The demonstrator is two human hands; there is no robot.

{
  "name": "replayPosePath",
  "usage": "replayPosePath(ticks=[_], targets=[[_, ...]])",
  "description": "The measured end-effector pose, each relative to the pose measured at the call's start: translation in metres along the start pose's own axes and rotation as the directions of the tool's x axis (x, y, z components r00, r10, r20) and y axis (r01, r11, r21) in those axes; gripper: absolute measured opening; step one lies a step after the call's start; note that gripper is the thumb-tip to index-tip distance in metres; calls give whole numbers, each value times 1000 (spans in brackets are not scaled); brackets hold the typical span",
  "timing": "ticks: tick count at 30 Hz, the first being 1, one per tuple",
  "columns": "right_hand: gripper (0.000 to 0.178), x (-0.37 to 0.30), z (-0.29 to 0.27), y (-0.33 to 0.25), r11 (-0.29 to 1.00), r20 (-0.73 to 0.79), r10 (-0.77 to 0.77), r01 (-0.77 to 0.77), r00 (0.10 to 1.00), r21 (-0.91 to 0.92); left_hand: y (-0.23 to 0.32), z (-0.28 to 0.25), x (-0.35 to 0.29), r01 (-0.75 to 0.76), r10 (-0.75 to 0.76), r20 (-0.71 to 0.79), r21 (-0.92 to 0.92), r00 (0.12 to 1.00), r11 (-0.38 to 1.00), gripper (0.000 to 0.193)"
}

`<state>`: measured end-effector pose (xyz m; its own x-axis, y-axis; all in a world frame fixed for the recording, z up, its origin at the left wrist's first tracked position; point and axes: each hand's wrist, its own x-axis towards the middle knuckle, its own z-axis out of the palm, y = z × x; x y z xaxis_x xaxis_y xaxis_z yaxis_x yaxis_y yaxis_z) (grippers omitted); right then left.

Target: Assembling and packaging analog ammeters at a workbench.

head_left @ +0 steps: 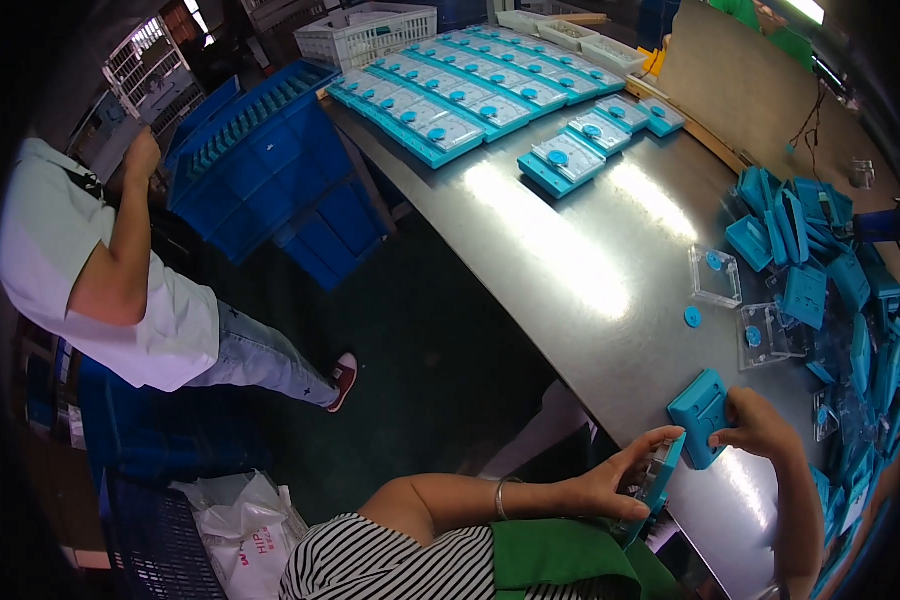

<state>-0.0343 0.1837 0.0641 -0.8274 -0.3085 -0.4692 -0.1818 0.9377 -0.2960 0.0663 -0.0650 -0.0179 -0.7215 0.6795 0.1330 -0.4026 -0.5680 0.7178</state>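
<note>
At the near edge of the metal table (530, 250), my left hand (615, 485) is closed around a teal-and-clear plastic case (660, 478), tilted so its narrow side shows. My right hand (765, 425) grips the right edge of a teal plastic shell (698, 410) by thumb and fingers, just above the tabletop. Past it lie a small teal disc (692, 317) and two clear square covers, one (715, 277) farther off and another (760, 337) nearer, each with a teal disc on it.
Loose teal shells (804, 296) heap along the right side. Rows of teal cases with clear covers (437, 134) fill the far end, with a few more cases (558, 160) apart. Blue crates (260, 170) stand left of the table. A person in white (120, 270) stands at left.
</note>
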Motion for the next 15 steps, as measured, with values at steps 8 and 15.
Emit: replayPosePath(ticks=[8, 15], targets=[[54, 2, -1, 12, 996, 49, -64, 61, 997, 62, 3, 0, -4, 15, -15, 16, 6, 1000, 1000, 109], [59, 0, -1, 7, 1000, 73, -10, 10, 997, 3, 5, 0, -5, 107, -107, -10, -29, 994, 994, 106]])
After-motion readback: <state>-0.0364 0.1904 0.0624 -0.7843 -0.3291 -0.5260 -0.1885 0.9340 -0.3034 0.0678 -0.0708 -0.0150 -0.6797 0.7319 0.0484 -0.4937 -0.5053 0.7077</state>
